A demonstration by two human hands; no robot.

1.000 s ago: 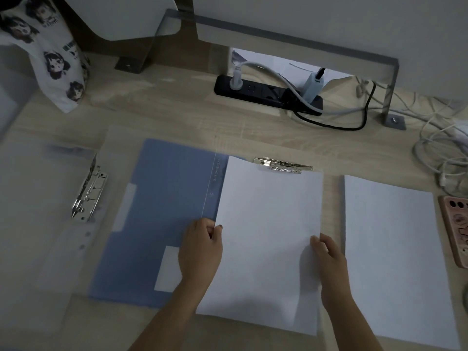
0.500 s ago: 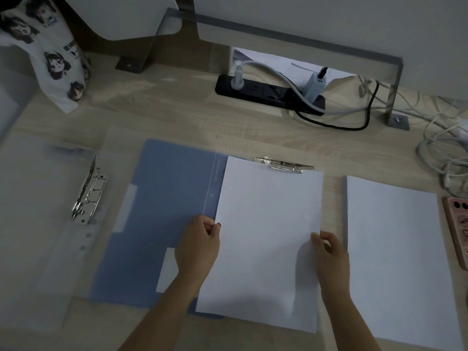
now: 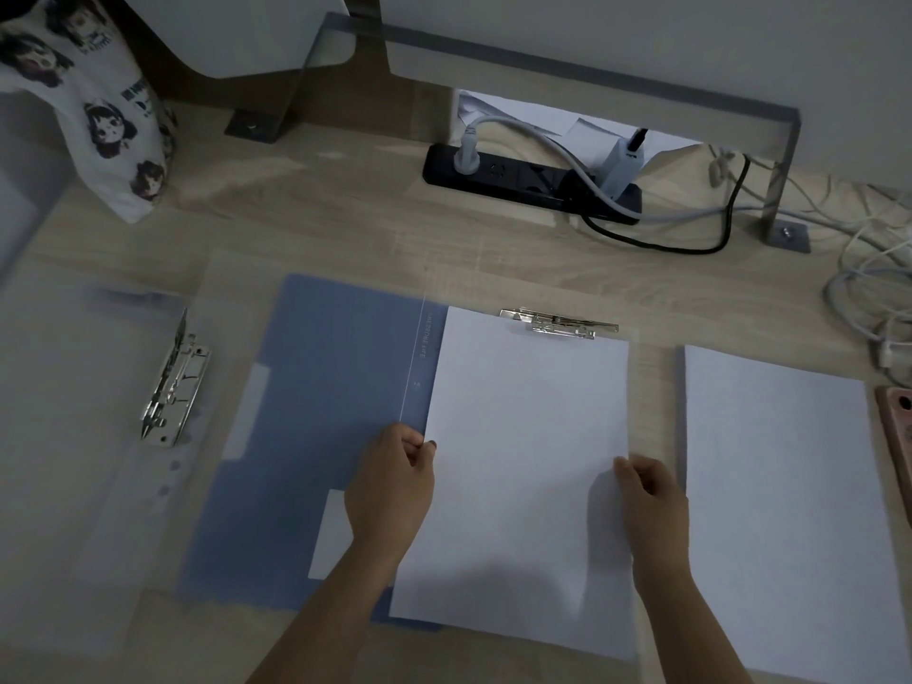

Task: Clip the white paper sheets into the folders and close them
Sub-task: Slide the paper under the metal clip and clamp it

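Wood desk (image 3: 345, 229) fills the view, with a black power strip (image 3: 530, 182) at its back edge. On the desk lies an open blue folder (image 3: 325, 412). Left of the folder sits a see-through folder (image 3: 64, 436) with a shiny ring clip (image 3: 175, 382). Right of the blue folder waits a stack of white paper (image 3: 784, 510). One white sheet (image 3: 528, 466) lies on the blue folder's right half, its top edge just below the silver clip (image 3: 560, 324). The left hand (image 3: 392, 491) pinches the sheet's left edge. The right hand (image 3: 651, 501) pinches its right edge.
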